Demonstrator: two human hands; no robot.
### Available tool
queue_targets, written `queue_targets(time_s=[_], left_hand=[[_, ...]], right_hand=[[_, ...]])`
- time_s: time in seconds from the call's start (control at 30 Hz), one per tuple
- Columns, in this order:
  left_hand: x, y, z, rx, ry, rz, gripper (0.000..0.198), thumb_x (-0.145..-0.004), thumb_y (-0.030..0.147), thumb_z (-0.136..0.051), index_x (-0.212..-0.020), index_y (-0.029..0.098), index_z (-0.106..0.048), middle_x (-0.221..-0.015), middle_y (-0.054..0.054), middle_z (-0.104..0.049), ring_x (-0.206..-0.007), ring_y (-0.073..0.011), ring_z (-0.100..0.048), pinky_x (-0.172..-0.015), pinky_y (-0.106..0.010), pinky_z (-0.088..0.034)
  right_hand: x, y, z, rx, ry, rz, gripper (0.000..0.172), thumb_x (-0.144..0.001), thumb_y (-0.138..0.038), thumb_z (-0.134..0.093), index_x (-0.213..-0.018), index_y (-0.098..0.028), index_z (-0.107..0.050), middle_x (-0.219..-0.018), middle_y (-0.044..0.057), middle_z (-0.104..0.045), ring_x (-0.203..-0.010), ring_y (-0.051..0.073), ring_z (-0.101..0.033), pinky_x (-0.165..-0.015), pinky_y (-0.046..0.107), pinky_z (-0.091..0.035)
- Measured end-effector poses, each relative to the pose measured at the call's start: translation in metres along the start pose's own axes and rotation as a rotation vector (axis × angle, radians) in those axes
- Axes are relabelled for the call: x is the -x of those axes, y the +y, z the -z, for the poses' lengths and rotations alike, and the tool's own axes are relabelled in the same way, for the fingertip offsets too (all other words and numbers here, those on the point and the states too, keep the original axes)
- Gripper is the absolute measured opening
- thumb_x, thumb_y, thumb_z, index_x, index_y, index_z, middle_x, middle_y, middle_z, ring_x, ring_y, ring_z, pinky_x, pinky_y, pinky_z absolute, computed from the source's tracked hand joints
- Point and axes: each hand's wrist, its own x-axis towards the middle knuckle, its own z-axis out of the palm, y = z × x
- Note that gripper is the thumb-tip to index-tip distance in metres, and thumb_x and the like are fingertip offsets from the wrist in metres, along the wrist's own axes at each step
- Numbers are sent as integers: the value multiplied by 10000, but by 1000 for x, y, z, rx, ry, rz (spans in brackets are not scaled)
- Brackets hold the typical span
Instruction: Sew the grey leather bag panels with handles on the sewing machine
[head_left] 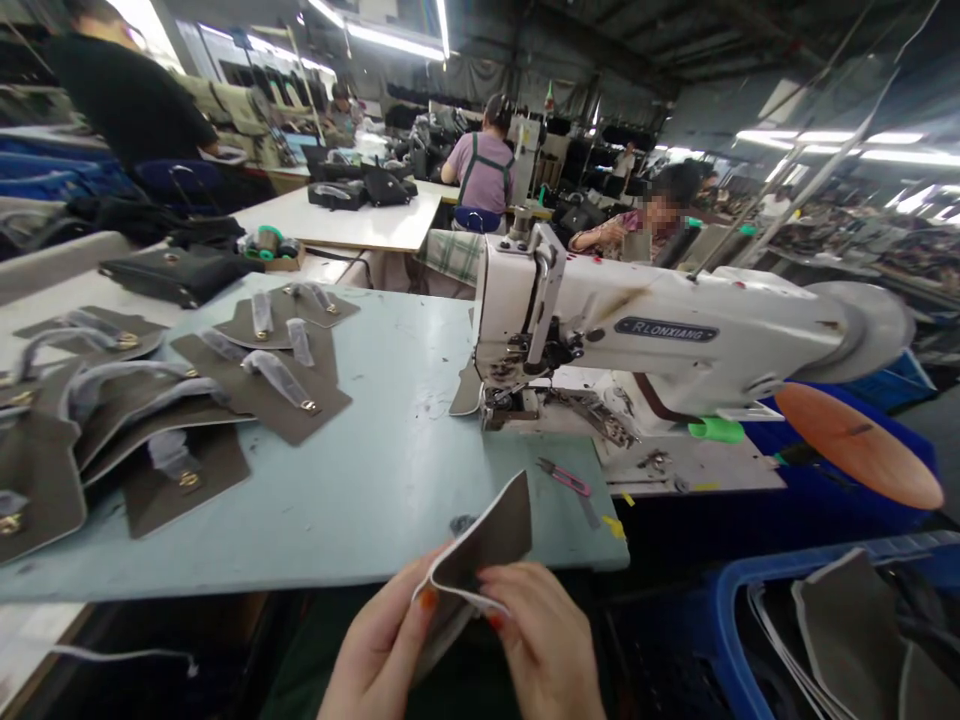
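Note:
Both my hands hold one grey-brown bag panel [499, 530] with pale cut edges, in front of the table's near edge. My left hand [390, 635] pinches it at the left, thumb on the near side. On the right, my right hand [544, 635] grips a folded-over edge between thumb and fingers, so the panel bends in the middle. Its lower part is partly hidden by my hands. Beyond it stands a white sewing machine [667, 320], with a similar panel piece [466, 390] beside its needle area. Pink thread snips [566, 477] lie on the table near the machine.
Several panels with plastic-wrapped handles [281, 380] cover the left of the blue-green table [375, 480]. A blue crate [724, 620] with more panels stands at lower right. An orange disc [859, 445] juts out beside the machine. Co-workers [484, 165] sit farther back.

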Motion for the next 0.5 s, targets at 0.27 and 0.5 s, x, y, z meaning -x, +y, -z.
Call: queue_targets(time_s=[0.27, 0.5], left_hand=[[-2, 28, 21, -228, -182, -204, 304, -892, 502, -573, -1039, 351, -790, -1005, -36, -794, -901, -228, -747, -837, -234, -576], [-16, -20, 71, -2, -62, 370, 443, -790, 622, -636, -916, 231, -801, -760, -45, -761, -716, -271, -705, -625, -310, -602]], right_hand=[[-16, 33, 81, 76, -170, -275, 464, -1011, -470, -420, -743, -188, -673, -618, 28, -612, -574, 161, -566, -541, 238, -407], [22, 118, 148, 405, 249, -855, 499, -896, -583, -477, -779, -145, -685, -633, 49, -630, -620, 214, -581, -545, 272, -414]])
